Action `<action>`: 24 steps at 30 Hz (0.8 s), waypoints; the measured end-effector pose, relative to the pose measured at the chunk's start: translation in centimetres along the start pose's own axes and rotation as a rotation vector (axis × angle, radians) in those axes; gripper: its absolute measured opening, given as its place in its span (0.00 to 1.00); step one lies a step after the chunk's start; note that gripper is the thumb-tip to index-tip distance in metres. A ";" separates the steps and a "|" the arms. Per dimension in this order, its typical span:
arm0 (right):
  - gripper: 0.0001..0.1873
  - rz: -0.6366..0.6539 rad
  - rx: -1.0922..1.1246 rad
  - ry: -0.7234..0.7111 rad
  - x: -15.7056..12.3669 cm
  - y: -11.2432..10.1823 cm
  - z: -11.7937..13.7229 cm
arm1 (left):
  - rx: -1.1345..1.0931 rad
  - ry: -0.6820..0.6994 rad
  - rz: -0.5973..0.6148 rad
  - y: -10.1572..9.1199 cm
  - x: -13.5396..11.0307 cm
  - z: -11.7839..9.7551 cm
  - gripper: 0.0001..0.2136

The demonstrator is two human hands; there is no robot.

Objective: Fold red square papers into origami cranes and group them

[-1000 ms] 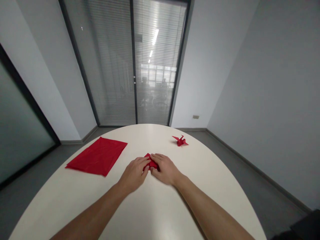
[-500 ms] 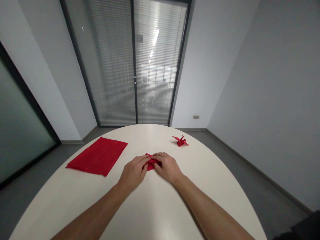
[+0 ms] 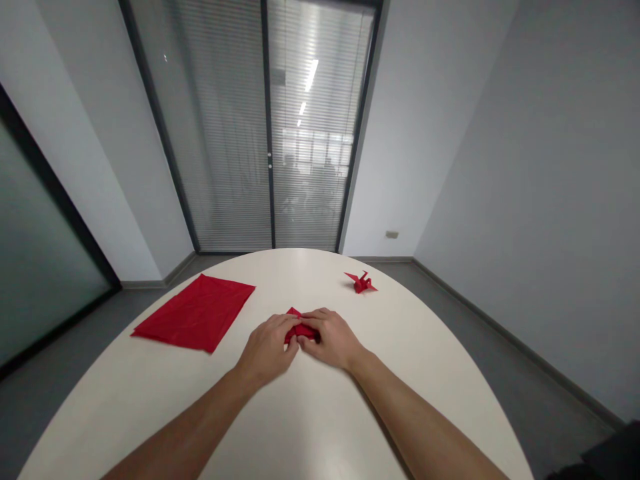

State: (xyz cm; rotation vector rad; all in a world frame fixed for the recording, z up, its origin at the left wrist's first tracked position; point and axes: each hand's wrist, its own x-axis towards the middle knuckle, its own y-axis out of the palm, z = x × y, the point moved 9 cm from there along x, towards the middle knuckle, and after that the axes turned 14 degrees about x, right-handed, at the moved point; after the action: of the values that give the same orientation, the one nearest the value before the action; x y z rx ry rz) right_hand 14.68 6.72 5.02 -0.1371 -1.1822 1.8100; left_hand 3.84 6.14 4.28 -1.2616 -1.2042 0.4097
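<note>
Part-folded red paper (image 3: 303, 330) is being gripped by left hand (image 3: 267, 343) and right hand (image 3: 333, 337) — red paper crane (image 3: 361, 283) seemingly done, flat red sheet (image 3: 197, 315) near surface's left edge (image 3: 115, 393).

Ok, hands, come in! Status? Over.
Left hand, right hand on folded red paper. Paper partly covered. Red crane, larger red sheet lie apart.

Item: one small piece of red folded paper (image 3: 303, 329), held, layered, one pointed corner directed away from my remote viewpoint. Condition: folded compact; I cannot make out its full outline or exact creases, much being covered. Location: left of the red paper crane (image 3: 362, 283) and on its near side, apart from it.
</note>
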 end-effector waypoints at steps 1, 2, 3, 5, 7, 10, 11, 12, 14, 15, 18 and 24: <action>0.20 0.004 -0.008 -0.002 0.0 0.0 0.1 | -0.004 -0.012 0.009 0.0 0.0 0.0 0.16; 0.19 0.009 -0.013 -0.003 0.0 0.0 0.2 | -0.005 -0.026 0.018 -0.1 0.0 0.0 0.15; 0.18 0.013 -0.015 -0.004 0.0 0.0 0.2 | -0.003 -0.039 0.026 -0.1 0.0 0.1 0.14; 0.17 0.011 -0.014 0.000 0.0 -0.1 0.1 | 0.003 -0.058 0.045 -0.1 0.0 0.2 0.13; 0.18 -0.002 -0.017 0.012 0.1 -0.2 -0.2 | 0.011 -0.065 0.056 0.0 0.0 0.2 0.13; 0.17 -0.018 -0.028 0.029 0.1 -0.1 -0.9 | 0.020 -0.073 0.054 0.1 0.0 0.4 0.14; 0.17 -0.019 -0.027 0.032 0.1 0.0 -1.1 | 0.024 -0.088 0.047 0.1 0.1 0.6 0.15; 0.17 -0.018 -0.022 0.032 0.1 0.1 -1.3 | 0.027 -0.104 0.034 0.1 0.1 0.8 0.15; 0.19 -0.006 -0.006 0.021 0.1 0.4 -1.5 | 0.033 -0.113 -0.004 -0.1 0.1 1.1 0.16; 0.20 0.003 0.004 0.011 0.1 0.6 -1.6 | 0.035 -0.101 -0.021 0.0 0.2 1.1 0.17; 0.24 0.028 0.014 -0.010 0.1 0.9 -1.6 | 0.059 -0.044 0.020 0.9 0.2 0.9 0.22; 0.20 -0.075 -0.023 0.052 0.0 -0.3 -0.9 | 0.155 0.012 0.166 2.7 -0.4 0.5 0.23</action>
State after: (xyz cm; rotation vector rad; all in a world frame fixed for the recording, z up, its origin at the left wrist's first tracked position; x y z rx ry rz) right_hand 15.37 7.34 4.81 -0.1502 -1.1576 1.7182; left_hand 4.20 6.96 1.62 -1.2312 -1.0403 0.6052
